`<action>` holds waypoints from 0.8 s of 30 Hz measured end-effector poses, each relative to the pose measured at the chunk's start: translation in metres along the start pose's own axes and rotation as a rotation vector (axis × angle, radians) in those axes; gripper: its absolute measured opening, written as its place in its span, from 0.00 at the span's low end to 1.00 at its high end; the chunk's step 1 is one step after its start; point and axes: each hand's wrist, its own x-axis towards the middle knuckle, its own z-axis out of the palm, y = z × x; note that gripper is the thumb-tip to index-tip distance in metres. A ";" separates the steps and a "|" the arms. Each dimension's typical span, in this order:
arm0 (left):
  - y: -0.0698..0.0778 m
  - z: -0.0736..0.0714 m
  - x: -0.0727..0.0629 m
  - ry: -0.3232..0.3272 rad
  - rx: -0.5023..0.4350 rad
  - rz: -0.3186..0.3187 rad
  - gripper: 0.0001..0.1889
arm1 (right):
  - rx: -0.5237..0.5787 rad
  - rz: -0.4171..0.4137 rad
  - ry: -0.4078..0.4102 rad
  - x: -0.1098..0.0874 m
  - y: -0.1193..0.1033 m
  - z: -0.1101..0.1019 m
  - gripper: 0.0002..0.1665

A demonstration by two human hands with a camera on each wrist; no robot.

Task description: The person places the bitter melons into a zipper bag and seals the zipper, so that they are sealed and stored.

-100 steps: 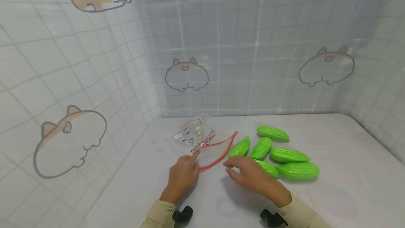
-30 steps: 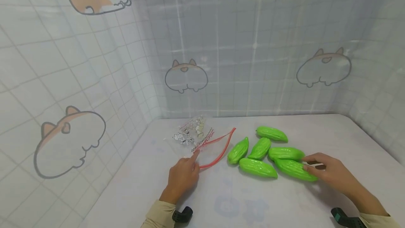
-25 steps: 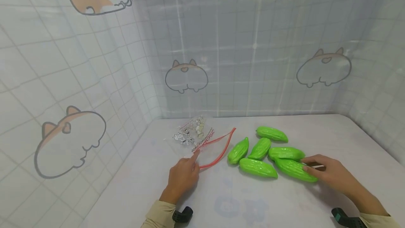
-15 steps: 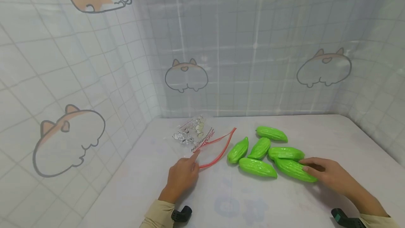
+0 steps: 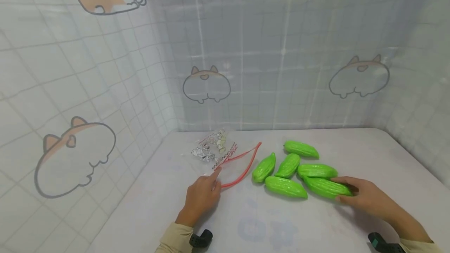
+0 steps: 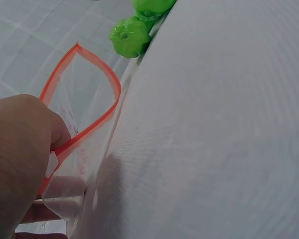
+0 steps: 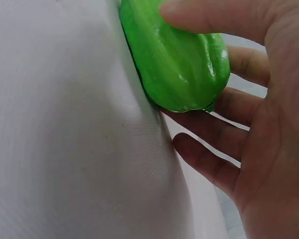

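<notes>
A clear zip bag (image 5: 207, 147) with cartoon prints lies at the back left, its mouth spread and edged by a red strip (image 5: 242, 177). My left hand (image 5: 202, 194) pinches the near side of that edge; in the left wrist view the red loop (image 6: 107, 74) gapes beside the knuckles. On the right, my right hand (image 5: 369, 198) grips the right end of a glossy bright green bitter melon (image 5: 325, 188), thumb on the near side and fingers behind. The right wrist view shows the melon's blunt end (image 7: 184, 74) between thumb and fingers, low at the white surface.
Several more green bitter melons lie between the bag and my right hand: one (image 5: 317, 170) right behind the gripped one, one (image 5: 286, 187) in front, one (image 5: 264, 168) nearest the bag. Tile-patterned curtains (image 5: 263, 100) with dog drawings enclose the white table (image 5: 211, 233) behind and at the sides.
My right hand has gone from beside the bag's mouth to the front right melon; its thumb has slid from the melon's top to its near side. The left hand stays put.
</notes>
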 end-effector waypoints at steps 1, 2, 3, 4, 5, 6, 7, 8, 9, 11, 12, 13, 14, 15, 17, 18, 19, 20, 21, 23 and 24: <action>0.000 0.000 0.000 0.001 0.001 0.001 0.23 | -0.001 0.000 0.003 0.000 0.001 0.001 0.34; 0.000 0.000 0.000 0.000 0.002 0.001 0.23 | -0.003 -0.004 0.006 0.000 0.001 0.001 0.34; 0.000 0.000 -0.001 -0.002 0.002 0.002 0.23 | -0.004 -0.004 0.010 -0.001 0.001 0.001 0.33; 0.001 -0.001 -0.001 -0.003 0.003 0.002 0.24 | -0.007 -0.004 0.013 -0.001 0.002 0.001 0.33; 0.001 -0.001 -0.001 -0.004 0.002 0.001 0.24 | -0.011 -0.005 0.017 0.000 0.002 0.002 0.33; 0.001 -0.001 -0.001 -0.003 0.004 0.000 0.24 | -0.014 -0.006 0.020 0.000 0.002 0.002 0.33; 0.001 -0.001 -0.001 -0.003 0.005 -0.002 0.24 | -0.019 -0.008 0.025 0.001 0.002 0.001 0.33; 0.001 -0.001 -0.001 -0.002 0.007 -0.001 0.24 | -0.022 -0.008 0.029 0.001 0.002 0.001 0.33; 0.001 -0.001 0.000 -0.002 0.007 -0.002 0.24 | -0.026 -0.010 0.037 0.002 0.002 0.001 0.33; 0.001 -0.001 0.000 0.005 0.010 0.001 0.24 | -0.030 -0.010 0.052 0.003 0.002 0.001 0.33; 0.001 0.000 0.000 0.007 0.011 0.001 0.24 | -0.029 -0.008 0.058 0.003 0.001 0.001 0.33; 0.001 0.000 0.000 0.008 0.011 0.001 0.24 | -0.025 -0.007 0.064 0.003 0.001 0.001 0.33; 0.001 0.000 0.000 0.010 0.010 0.002 0.23 | -0.020 -0.008 0.070 0.003 0.001 0.001 0.33; 0.002 0.000 0.000 0.010 0.008 0.000 0.23 | -0.014 -0.009 0.077 0.004 0.000 0.001 0.33; 0.002 0.000 0.000 0.008 0.006 -0.004 0.23 | 0.002 -0.014 0.087 0.004 -0.001 0.001 0.33; 0.002 0.000 -0.001 0.006 0.006 -0.005 0.23 | 0.008 -0.019 0.093 0.004 -0.001 0.001 0.33; 0.002 0.000 -0.001 0.005 0.007 -0.005 0.23 | 0.016 -0.024 0.099 0.004 -0.001 0.002 0.33; 0.002 0.000 -0.001 0.005 0.008 -0.005 0.23 | 0.020 -0.029 0.105 0.004 -0.001 0.002 0.33; 0.001 0.000 -0.001 0.003 0.010 -0.006 0.23 | 0.025 -0.030 0.108 0.005 -0.001 0.002 0.33; 0.001 0.000 -0.001 0.000 0.012 -0.007 0.23 | 0.036 -0.034 0.113 0.005 -0.001 0.003 0.33; 0.001 0.000 -0.001 -0.001 0.013 -0.007 0.23 | 0.037 -0.034 0.116 0.005 -0.001 0.003 0.33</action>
